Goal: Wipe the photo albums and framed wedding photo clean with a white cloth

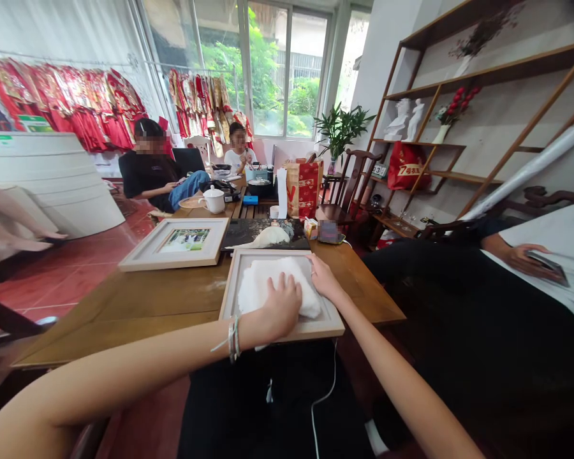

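A light wooden picture frame (230,288) lies flat near the front edge of the wooden table (153,301). A white cloth (261,284) is spread over its glass. My left hand (281,307) presses down on the cloth with its fingers curled over it. My right hand (321,277) rests at the frame's right side, touching the edge of the cloth and the frame, fingers bent.
A second framed picture (178,242) lies further back on the left. Behind it stand a teapot (214,199), a red gift bag (303,186) and tea things. Two people sit at the far end. Another person sits at my right holding a phone (548,266).
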